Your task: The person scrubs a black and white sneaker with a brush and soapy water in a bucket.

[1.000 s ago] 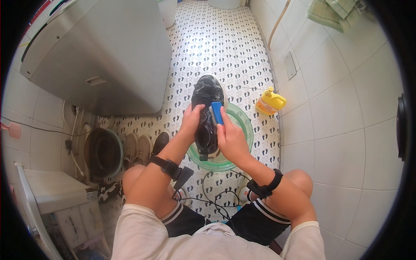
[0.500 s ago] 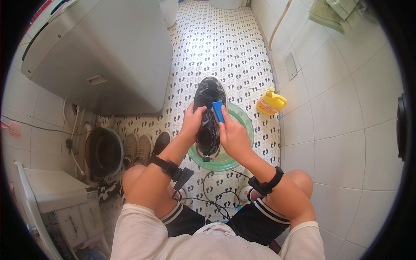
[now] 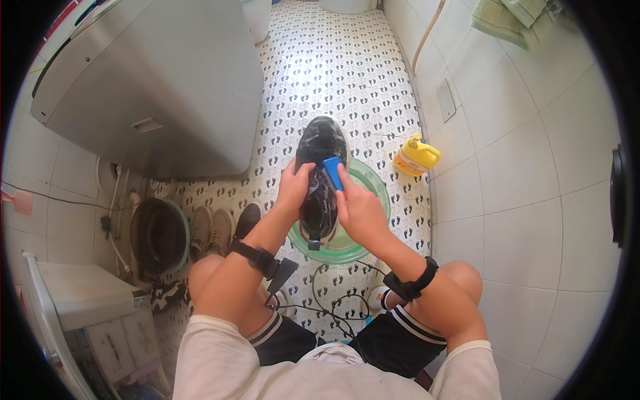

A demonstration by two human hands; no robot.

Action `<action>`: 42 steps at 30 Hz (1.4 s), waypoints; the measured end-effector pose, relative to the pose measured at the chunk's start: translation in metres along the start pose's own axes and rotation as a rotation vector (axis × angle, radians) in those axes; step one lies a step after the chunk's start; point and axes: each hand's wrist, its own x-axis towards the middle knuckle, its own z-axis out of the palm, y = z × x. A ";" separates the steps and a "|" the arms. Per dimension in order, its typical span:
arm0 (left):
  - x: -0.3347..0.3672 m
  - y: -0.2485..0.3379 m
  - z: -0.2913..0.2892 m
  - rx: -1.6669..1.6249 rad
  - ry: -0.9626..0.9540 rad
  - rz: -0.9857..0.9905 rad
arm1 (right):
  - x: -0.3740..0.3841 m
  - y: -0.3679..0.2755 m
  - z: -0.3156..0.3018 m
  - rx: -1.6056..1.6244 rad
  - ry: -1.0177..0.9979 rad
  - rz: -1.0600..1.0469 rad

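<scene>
A wet black shoe (image 3: 323, 137) with streaks of foam points its toe away from me, over a green basin (image 3: 382, 200). My left hand (image 3: 293, 190) grips the shoe's left side, with the thumb on its upper. In my right hand (image 3: 361, 208) is a blue scrubbing brush (image 3: 332, 173), pressed against the shoe's upper near the laces. The brush's bristles are hidden from sight. The shoe covers much of the basin's left part.
A yellow jug (image 3: 417, 157) stands by the right wall. On the left are a grey appliance (image 3: 160, 87), a dark bucket (image 3: 160, 233), brown shoes (image 3: 219, 230) and another black shoe (image 3: 249, 217). Black cables (image 3: 320, 293) lie between my feet.
The brush has shifted slightly to the left across the shoe's upper, along with my right hand. The shoe's heel has swung slightly left. My left hand keeps its hold.
</scene>
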 end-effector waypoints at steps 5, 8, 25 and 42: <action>0.005 0.000 -0.004 0.003 0.045 0.015 | -0.006 -0.008 0.004 0.092 -0.015 -0.011; 0.008 0.000 -0.010 0.000 0.170 0.062 | -0.018 -0.021 0.002 0.219 -0.136 0.028; 0.002 0.008 -0.003 0.052 0.190 0.037 | -0.016 -0.019 0.001 0.220 -0.088 0.073; 0.004 0.006 -0.008 0.083 0.150 0.022 | -0.013 -0.011 0.010 0.197 0.000 0.031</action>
